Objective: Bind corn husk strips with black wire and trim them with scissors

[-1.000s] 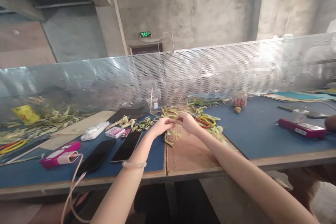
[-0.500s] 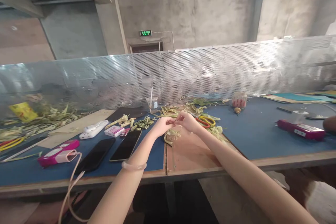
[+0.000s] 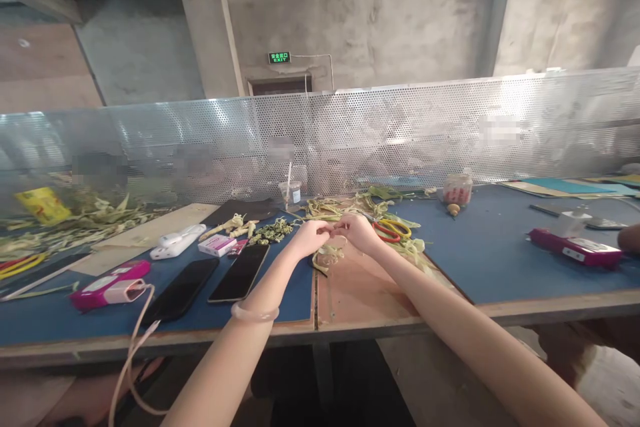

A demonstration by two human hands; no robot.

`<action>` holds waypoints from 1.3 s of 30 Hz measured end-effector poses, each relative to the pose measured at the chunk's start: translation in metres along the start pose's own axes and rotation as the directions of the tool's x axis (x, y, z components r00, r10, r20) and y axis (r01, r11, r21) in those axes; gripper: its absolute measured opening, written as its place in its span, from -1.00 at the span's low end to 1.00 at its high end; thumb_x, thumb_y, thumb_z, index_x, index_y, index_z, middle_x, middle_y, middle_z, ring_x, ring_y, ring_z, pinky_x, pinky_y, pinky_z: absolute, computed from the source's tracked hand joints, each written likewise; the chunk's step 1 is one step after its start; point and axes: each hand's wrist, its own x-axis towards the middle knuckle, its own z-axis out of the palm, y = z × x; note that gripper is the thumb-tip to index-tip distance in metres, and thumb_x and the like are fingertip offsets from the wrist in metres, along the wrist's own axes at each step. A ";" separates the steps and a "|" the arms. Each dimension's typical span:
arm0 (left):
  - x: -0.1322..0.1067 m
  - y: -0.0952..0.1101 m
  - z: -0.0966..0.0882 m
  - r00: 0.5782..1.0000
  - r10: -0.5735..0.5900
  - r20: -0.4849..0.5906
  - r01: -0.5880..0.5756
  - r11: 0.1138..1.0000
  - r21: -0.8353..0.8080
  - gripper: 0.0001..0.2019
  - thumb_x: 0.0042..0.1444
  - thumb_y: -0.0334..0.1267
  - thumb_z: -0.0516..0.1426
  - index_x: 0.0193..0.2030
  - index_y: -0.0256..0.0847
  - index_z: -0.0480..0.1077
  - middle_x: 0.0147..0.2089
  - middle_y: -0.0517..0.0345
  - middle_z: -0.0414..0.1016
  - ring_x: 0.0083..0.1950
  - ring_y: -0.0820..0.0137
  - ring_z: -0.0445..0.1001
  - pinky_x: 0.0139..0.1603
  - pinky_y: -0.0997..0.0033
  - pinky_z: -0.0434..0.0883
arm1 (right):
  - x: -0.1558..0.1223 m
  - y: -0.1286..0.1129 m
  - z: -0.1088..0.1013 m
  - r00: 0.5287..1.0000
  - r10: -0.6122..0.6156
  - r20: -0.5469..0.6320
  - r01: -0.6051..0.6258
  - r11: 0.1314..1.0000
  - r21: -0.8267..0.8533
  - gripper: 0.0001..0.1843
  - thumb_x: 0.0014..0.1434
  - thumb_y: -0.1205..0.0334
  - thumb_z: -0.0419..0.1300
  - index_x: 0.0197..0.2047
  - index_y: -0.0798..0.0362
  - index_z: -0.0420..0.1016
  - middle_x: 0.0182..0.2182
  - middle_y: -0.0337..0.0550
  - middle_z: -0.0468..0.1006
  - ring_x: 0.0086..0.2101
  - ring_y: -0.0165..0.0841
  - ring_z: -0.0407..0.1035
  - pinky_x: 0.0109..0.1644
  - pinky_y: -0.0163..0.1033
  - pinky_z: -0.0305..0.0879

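Above the bare tan section of the worktop, my left hand and my right hand meet with fingertips together. Both are closed in a pinch; whatever lies between the fingers is too small to make out. Pale green plant strips lie just below the fingers, and more leafy strips spread behind the hands. Scissors with red and yellow handles rest beside my right hand. Left of my left hand is a pile of small knotted green pieces, with cream-coloured twisted pieces near it.
Two phones, a pink-and-white box, a white device and a magenta power strip with a cable occupy the left. A plastic cup and a jar stand before the perforated metal screen.
The view has shifted slightly. My hands keep almost the same place, fingertips together, with only a small shift of the fingers.
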 end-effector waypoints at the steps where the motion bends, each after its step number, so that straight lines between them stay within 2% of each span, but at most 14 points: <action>1: 0.000 0.000 -0.001 1.000 -0.010 0.000 0.010 1.000 0.006 -0.74 -0.02 -0.33 0.00 -0.31 -0.26 0.50 -0.35 0.11 0.54 -0.34 0.34 0.45 -0.33 0.44 0.32 | 0.000 0.000 0.001 1.000 -0.003 -0.007 0.003 1.000 -0.017 -0.75 0.18 0.12 0.08 -0.36 0.15 0.39 -0.40 -0.22 0.43 -0.37 -0.43 0.33 -0.25 -0.23 0.29; 5: -0.001 0.003 -0.003 0.999 -0.046 0.001 0.046 0.999 0.026 -0.65 0.06 -0.13 -0.03 -0.40 -0.31 0.50 -0.46 0.10 0.52 -0.44 0.34 0.41 -0.44 0.45 0.27 | -0.001 -0.002 0.004 0.999 -0.027 -0.026 0.025 0.997 -0.076 -0.75 0.18 0.13 0.09 -0.39 0.15 0.38 -0.38 -0.21 0.42 -0.35 -0.43 0.33 -0.25 -0.22 0.29; 9: -0.004 0.008 -0.004 0.999 -0.043 0.009 0.043 0.999 0.026 -0.61 0.05 0.00 0.01 -0.37 -0.27 0.51 -0.41 0.10 0.54 -0.41 0.33 0.42 -0.43 0.46 0.26 | -0.003 -0.005 0.004 0.999 -0.041 -0.029 0.038 0.992 -0.118 -0.76 0.17 0.13 0.10 -0.39 0.15 0.37 -0.39 -0.22 0.41 -0.37 -0.44 0.32 -0.28 -0.24 0.29; 15: -0.004 0.009 -0.002 1.000 -0.026 -0.011 0.027 0.999 0.046 -0.66 0.04 -0.05 0.03 -0.43 -0.27 0.49 -0.46 0.11 0.50 -0.43 0.35 0.39 -0.40 0.44 0.25 | -0.005 -0.011 0.002 0.998 -0.053 -0.031 0.048 0.988 -0.150 -0.77 0.13 0.15 0.14 -0.42 0.15 0.35 -0.40 -0.23 0.40 -0.38 -0.44 0.30 -0.29 -0.26 0.25; 21: -0.003 0.006 -0.003 1.000 -0.021 -0.011 0.021 0.999 0.038 -0.69 0.02 -0.10 0.05 -0.43 -0.29 0.49 -0.46 0.13 0.50 -0.43 0.37 0.37 -0.41 0.46 0.25 | -0.004 -0.014 0.002 0.997 -0.057 -0.044 0.049 0.985 -0.166 -0.81 0.00 0.17 0.27 -0.43 0.11 0.40 -0.42 -0.21 0.40 -0.42 -0.43 0.27 -0.34 -0.34 0.13; 25: -0.002 0.003 -0.006 0.999 -0.039 -0.037 0.041 0.999 0.031 -0.73 0.01 -0.16 0.05 -0.44 -0.30 0.49 -0.47 0.11 0.50 -0.44 0.36 0.37 -0.42 0.46 0.24 | -0.005 -0.017 0.000 0.994 -0.106 -0.027 0.098 0.974 -0.202 -0.88 0.11 0.21 0.17 -0.39 0.05 0.48 -0.41 -0.20 0.41 -0.38 -0.42 0.29 -0.30 -0.34 0.10; 28: -0.001 0.001 -0.008 0.998 -0.052 -0.027 0.052 0.999 0.004 -0.76 -0.01 -0.22 0.06 -0.47 -0.30 0.50 -0.49 0.11 0.50 -0.44 0.36 0.38 -0.43 0.45 0.25 | -0.006 -0.018 -0.003 0.987 -0.160 -0.004 0.154 0.955 -0.253 -0.82 0.18 0.25 0.09 -0.36 0.00 0.51 -0.39 -0.18 0.42 -0.28 -0.36 0.29 -0.22 -0.30 0.07; 35: 0.000 0.001 -0.010 0.998 -0.061 0.012 0.062 0.989 -0.131 -0.75 0.01 -0.22 0.07 -0.33 -0.31 0.52 -0.38 0.05 0.55 -0.31 0.30 0.45 -0.29 0.40 0.31 | -0.005 -0.015 -0.006 0.971 -0.237 0.029 0.230 0.900 -0.370 -0.83 0.18 0.32 0.08 -0.28 -0.01 0.50 -0.37 -0.13 0.44 -0.23 -0.28 0.24 -0.20 -0.25 0.03; 39: -0.001 0.005 -0.010 0.995 -0.090 0.038 0.096 0.971 -0.219 -0.69 0.05 -0.15 0.06 -0.22 -0.30 0.51 -0.28 -0.01 0.57 -0.24 0.28 0.47 -0.32 0.42 0.33 | -0.005 -0.016 -0.009 0.965 -0.261 0.029 0.250 0.875 -0.414 -0.82 0.15 0.41 0.08 -0.29 0.03 0.49 -0.38 -0.10 0.43 -0.24 -0.26 0.23 -0.20 -0.22 0.02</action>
